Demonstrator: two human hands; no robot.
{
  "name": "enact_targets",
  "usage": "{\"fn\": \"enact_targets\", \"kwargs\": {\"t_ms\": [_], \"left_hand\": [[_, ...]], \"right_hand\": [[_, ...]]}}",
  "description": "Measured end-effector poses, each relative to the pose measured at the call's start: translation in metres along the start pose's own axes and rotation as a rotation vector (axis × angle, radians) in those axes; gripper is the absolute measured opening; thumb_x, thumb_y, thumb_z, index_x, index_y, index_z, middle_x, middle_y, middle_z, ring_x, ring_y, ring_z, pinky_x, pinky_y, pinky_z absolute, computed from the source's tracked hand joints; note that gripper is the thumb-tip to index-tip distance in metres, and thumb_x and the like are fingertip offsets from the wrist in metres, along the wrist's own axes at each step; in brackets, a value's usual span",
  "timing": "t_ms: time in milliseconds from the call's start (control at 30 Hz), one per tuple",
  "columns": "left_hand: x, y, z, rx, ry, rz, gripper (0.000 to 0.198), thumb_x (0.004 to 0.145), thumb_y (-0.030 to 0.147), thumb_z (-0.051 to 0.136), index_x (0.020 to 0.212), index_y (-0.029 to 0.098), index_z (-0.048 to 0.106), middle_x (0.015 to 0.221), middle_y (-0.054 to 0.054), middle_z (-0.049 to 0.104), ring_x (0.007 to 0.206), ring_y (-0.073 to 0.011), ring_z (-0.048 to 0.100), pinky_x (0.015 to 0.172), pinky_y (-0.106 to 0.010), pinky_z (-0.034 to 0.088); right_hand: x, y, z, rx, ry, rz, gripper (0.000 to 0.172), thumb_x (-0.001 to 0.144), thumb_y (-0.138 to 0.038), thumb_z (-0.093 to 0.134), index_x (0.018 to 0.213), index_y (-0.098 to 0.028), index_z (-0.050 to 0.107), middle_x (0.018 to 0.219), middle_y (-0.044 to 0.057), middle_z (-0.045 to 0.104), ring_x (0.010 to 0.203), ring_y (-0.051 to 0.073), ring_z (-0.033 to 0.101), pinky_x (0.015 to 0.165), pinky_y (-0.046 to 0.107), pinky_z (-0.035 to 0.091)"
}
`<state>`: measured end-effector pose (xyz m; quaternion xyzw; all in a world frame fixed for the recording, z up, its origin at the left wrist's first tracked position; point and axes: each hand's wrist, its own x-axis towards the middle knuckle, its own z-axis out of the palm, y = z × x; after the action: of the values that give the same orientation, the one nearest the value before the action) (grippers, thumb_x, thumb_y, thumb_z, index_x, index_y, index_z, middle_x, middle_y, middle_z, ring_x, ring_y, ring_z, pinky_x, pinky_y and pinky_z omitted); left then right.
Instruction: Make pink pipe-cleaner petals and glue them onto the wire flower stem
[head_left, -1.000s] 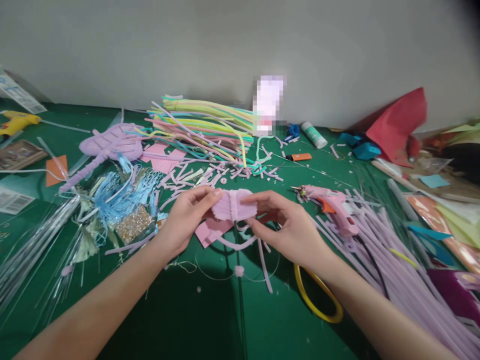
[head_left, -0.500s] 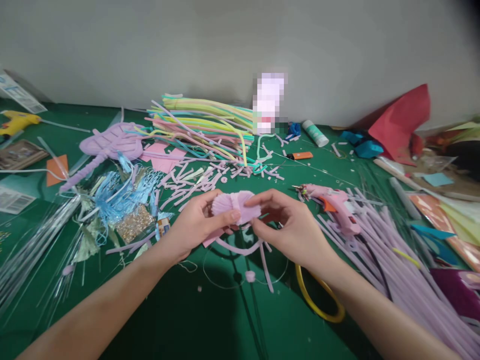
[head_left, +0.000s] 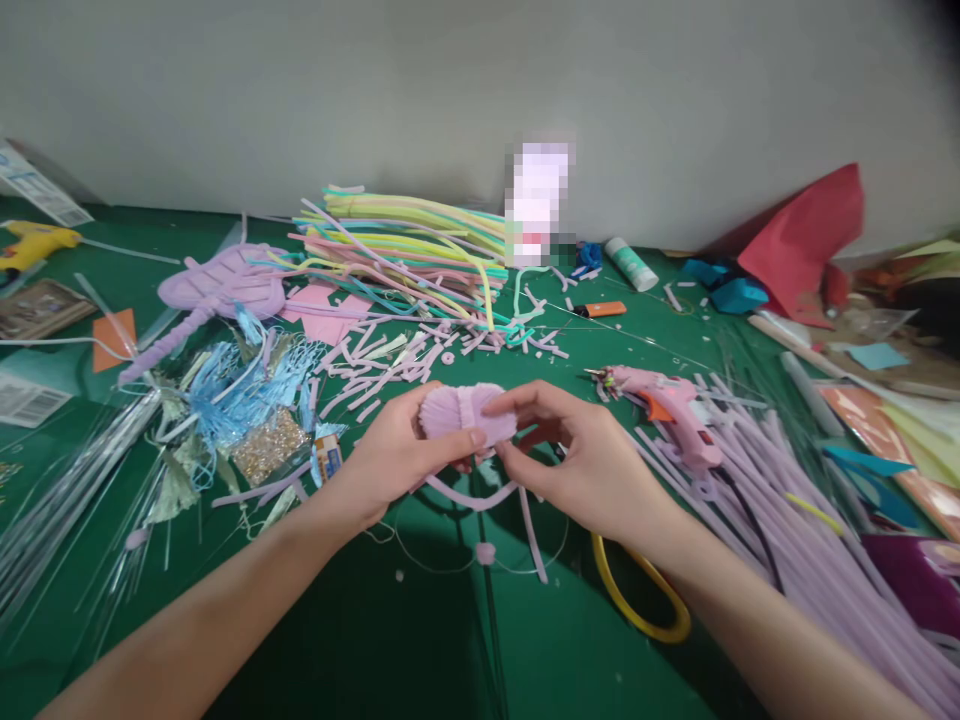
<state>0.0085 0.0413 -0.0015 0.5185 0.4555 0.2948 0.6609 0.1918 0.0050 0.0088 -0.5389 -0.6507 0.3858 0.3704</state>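
Both hands hold a small lilac bow [head_left: 442, 412] that looks made of pipe cleaners, with a paler band across its middle. My left hand [head_left: 397, 440] grips its left side, the thumb lying along the lower front. My right hand [head_left: 574, 455] pinches its right end between thumb and bent fingers. Under the bow hangs a curved lilac pipe cleaner [head_left: 472, 497], and another straight lilac pipe cleaner [head_left: 534, 535] slants down beside it. A thin clear thread with a small lilac tuft [head_left: 486, 553] loops below. The fingers behind the bow are partly hidden.
A pink glue gun [head_left: 679, 405] lies right of my right hand, over long lilac pipe cleaners [head_left: 810, 560]. A yellow loop [head_left: 641, 600] is partly under my right forearm. Cut lilac pieces [head_left: 397, 360], colored pipe cleaners [head_left: 405, 240] and blue tassels [head_left: 255, 385] lie beyond and left.
The bow and both hands have shifted very slightly left, and the bow has turned a little. The hanging thread and tuft have swung left. Both hands keep their hold.
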Motion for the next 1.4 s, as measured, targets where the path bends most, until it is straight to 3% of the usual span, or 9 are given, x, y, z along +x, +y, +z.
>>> {"fn": "enact_targets", "kwargs": {"t_ms": [300, 467, 667, 967, 1133, 1200, 1333, 1400], "left_hand": [[-0.0033, -0.0010, 0.0040, 0.030, 0.008, 0.026, 0.030, 0.073, 0.038, 0.079, 0.086, 0.018, 0.060, 0.071, 0.004, 0.063, 0.065, -0.0120, 0.058, 0.061, -0.022, 0.043], [-0.0019, -0.0004, 0.0027, -0.032, -0.022, 0.012, 0.031, 0.072, 0.037, 0.080, 0.088, 0.019, 0.061, 0.071, 0.003, 0.064, 0.065, -0.0120, 0.059, 0.062, -0.022, 0.045], [0.0002, -0.0001, 0.0010, -0.050, 0.003, -0.021, 0.031, 0.076, 0.045, 0.074, 0.079, 0.018, 0.058, 0.067, 0.004, 0.057, 0.057, -0.0100, 0.055, 0.051, -0.020, 0.041], [-0.0008, -0.0011, -0.0009, -0.023, -0.050, 0.008, 0.030, 0.074, 0.039, 0.079, 0.076, 0.018, 0.057, 0.064, 0.005, 0.058, 0.057, -0.0076, 0.052, 0.052, -0.017, 0.038], [0.0005, -0.0020, -0.0031, -0.025, -0.058, -0.013, 0.032, 0.073, 0.041, 0.079, 0.077, 0.018, 0.056, 0.062, 0.005, 0.058, 0.055, -0.0083, 0.052, 0.049, -0.017, 0.037], [0.0014, -0.0013, -0.0040, -0.051, -0.047, -0.018, 0.032, 0.071, 0.039, 0.080, 0.078, 0.018, 0.058, 0.065, 0.004, 0.057, 0.056, -0.0088, 0.053, 0.051, -0.018, 0.041], [0.0026, 0.0015, -0.0046, -0.133, 0.012, -0.045, 0.029, 0.067, 0.031, 0.082, 0.083, 0.018, 0.062, 0.074, 0.002, 0.060, 0.062, -0.0107, 0.058, 0.058, -0.022, 0.051], [0.0028, 0.0022, -0.0046, -0.150, 0.030, -0.060, 0.029, 0.067, 0.030, 0.082, 0.084, 0.018, 0.062, 0.075, 0.002, 0.060, 0.063, -0.0113, 0.060, 0.059, -0.023, 0.053]], "right_hand": [[0.0008, -0.0009, 0.0012, -0.023, 0.036, 0.074, 0.021, 0.073, -0.015, 0.065, 0.092, -0.022, 0.067, 0.085, -0.001, 0.072, 0.069, 0.014, 0.067, 0.067, 0.028, 0.057], [0.0018, 0.0004, 0.0003, 0.029, 0.031, 0.067, 0.021, 0.074, -0.014, 0.064, 0.093, -0.022, 0.066, 0.089, 0.000, 0.072, 0.075, 0.014, 0.068, 0.069, 0.028, 0.057], [0.0005, -0.0023, -0.0044, 0.010, -0.060, 0.064, 0.021, 0.076, -0.015, 0.066, 0.095, -0.024, 0.065, 0.094, 0.000, 0.073, 0.077, 0.015, 0.069, 0.070, 0.028, 0.057], [0.0030, -0.0015, -0.0031, -0.004, -0.049, 0.101, 0.013, 0.076, -0.019, 0.070, 0.088, -0.024, 0.067, 0.080, -0.002, 0.071, 0.068, 0.014, 0.066, 0.062, 0.027, 0.053], [0.0017, -0.0016, -0.0021, 0.009, -0.040, 0.124, 0.013, 0.076, -0.020, 0.070, 0.088, -0.023, 0.066, 0.083, 0.000, 0.071, 0.072, 0.015, 0.067, 0.065, 0.028, 0.054], [0.0012, -0.0016, -0.0030, 0.075, -0.077, 0.118, 0.019, 0.077, -0.020, 0.069, 0.095, -0.024, 0.064, 0.087, 0.000, 0.071, 0.076, 0.016, 0.067, 0.069, 0.029, 0.055], [0.0021, -0.0005, -0.0061, 0.311, -0.176, 0.198, 0.051, 0.076, -0.020, 0.071, 0.120, -0.027, 0.046, 0.088, -0.001, 0.070, 0.076, 0.015, 0.067, 0.064, 0.027, 0.054], [0.0034, 0.0005, -0.0062, 0.386, -0.179, 0.288, 0.049, 0.078, -0.024, 0.071, 0.119, -0.025, 0.045, 0.083, -0.002, 0.070, 0.074, 0.015, 0.068, 0.063, 0.027, 0.053]]}}
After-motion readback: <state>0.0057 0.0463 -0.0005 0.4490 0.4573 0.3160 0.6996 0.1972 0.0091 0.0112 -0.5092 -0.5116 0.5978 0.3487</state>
